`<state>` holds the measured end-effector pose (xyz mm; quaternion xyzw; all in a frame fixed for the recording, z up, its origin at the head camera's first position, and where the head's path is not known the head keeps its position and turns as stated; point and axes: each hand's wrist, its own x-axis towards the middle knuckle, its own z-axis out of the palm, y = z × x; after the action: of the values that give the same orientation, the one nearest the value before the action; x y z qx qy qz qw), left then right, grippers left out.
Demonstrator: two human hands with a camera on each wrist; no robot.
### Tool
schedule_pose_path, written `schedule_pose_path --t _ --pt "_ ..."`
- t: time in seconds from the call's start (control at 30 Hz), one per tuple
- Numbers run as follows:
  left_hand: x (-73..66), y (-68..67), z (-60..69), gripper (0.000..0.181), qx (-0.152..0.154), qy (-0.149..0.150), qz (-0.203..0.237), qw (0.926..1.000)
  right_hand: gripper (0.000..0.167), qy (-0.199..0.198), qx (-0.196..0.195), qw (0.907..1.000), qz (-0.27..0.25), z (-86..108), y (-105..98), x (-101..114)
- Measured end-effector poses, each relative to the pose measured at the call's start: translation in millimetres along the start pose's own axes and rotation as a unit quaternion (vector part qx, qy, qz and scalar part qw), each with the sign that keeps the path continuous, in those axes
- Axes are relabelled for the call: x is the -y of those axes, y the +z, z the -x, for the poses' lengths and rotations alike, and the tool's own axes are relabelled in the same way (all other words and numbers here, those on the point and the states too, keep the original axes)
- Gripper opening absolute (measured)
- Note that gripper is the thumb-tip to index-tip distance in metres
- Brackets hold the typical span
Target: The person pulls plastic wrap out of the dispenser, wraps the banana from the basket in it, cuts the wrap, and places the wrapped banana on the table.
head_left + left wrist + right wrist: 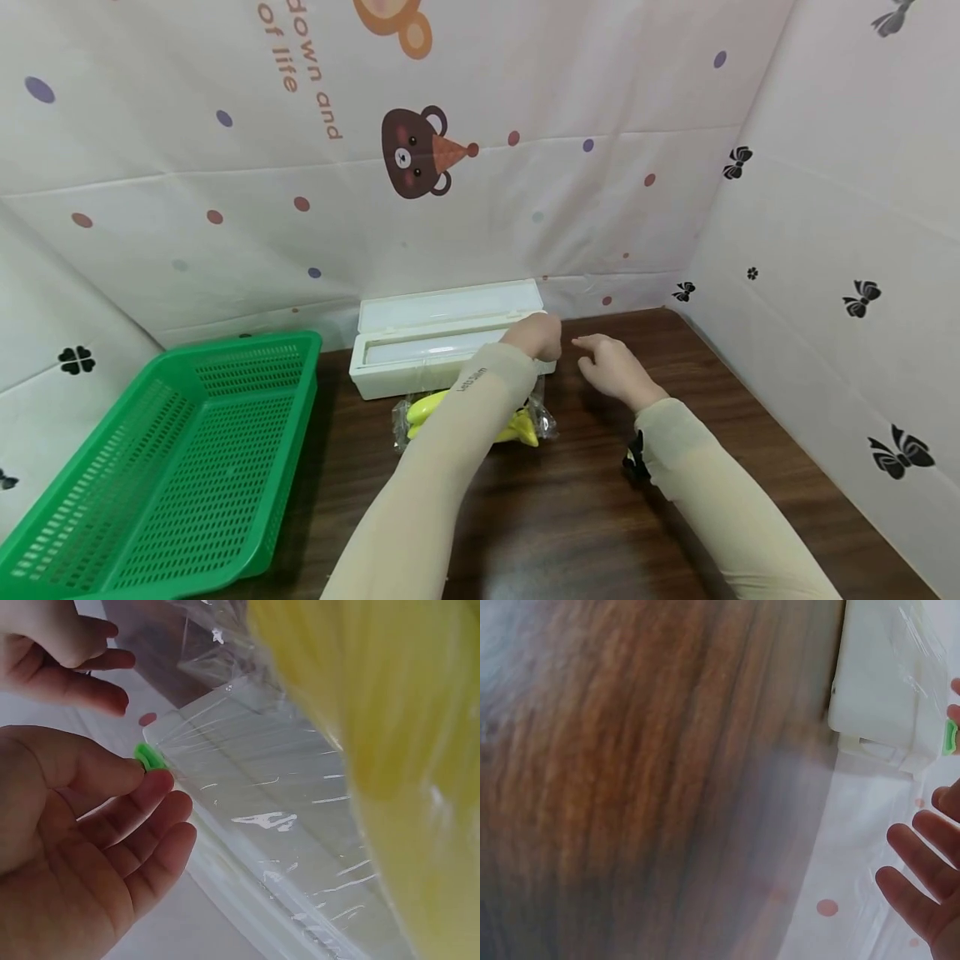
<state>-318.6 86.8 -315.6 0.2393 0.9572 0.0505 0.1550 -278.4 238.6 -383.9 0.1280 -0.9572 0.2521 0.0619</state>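
Observation:
A white cling film box [390, 382] stands near the back wall, its lid [450, 304] raised. At the box's right end my left hand [536, 335] pinches a small green slide cutter [150, 756] between thumb and index finger, as the left wrist view shows. Clear cling film [277, 825] stretches from the box towards yellow bananas [427, 406], which lie in front of it, partly hidden by my left sleeve. To the right of the box, my right hand [617, 367] hovers with its fingers extended and holds nothing.
A green plastic basket [296, 417] stands at the left on the dark wooden table [570, 525]. Printed white sheets [525, 217] line the back and both sides. Crumpled film [543, 421] juts out beside the bananas.

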Motion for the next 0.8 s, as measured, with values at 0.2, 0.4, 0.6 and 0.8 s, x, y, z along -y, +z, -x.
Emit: schedule_pose_path --t 0.2,0.4,0.6,0.8 --pt "3.9 -1.5 -0.7 0.023 0.023 0.005 0.009 0.9997 0.04 -0.014 -0.009 0.9999 -0.002 -1.2 1.9 0.2" --pt "6.8 -1.5 1.7 0.022 0.013 0.017 -0.012 0.9997 0.035 -0.039 -0.035 0.9985 -0.015 -2.6 3.8 5.6" --pt "13.3 -4.0 6.8 0.022 0.007 0.021 -0.003 0.9997 0.033 -0.052 -0.05 0.9974 -0.009 -5.2 5.4 11.0" --pt "20.8 -4.8 10.3 0.027 -0.001 0.025 0.005 0.9997 0.032 -0.063 -0.056 0.9964 -0.009 -6.4 6.9 17.5"
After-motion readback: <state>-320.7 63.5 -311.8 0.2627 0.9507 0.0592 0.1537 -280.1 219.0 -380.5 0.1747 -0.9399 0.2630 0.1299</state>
